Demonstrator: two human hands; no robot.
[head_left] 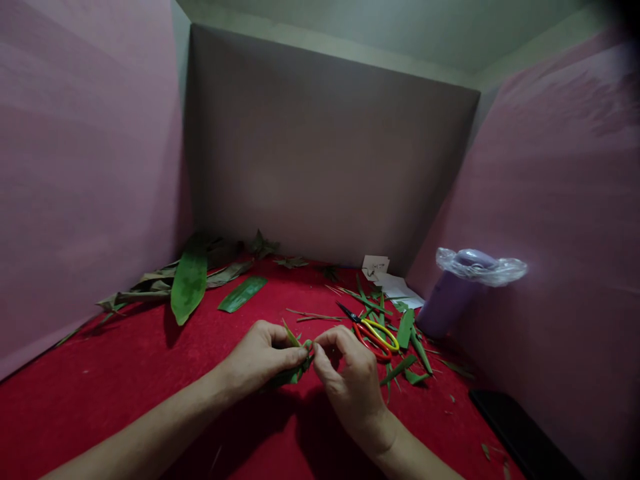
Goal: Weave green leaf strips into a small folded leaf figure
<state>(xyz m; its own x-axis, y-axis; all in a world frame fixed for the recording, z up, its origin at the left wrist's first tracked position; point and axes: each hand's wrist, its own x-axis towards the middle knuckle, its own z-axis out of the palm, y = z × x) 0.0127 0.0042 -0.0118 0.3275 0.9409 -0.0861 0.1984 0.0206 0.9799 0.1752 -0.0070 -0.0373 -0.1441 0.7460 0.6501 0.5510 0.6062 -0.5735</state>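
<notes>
Left hand [260, 358] and right hand [354, 377] pinch a green leaf bundle [293, 377]; clear plastic [507, 271] tops a purple cylindrical tumbler [447, 303], contents hidden.

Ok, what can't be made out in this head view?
Head view:
Held leaves: partly hidden by the left hand.
Right hand: whether it pinches anything is too small to tell.
White card: writing too small to read.
Black object: cut off by the bottom edge.
</notes>
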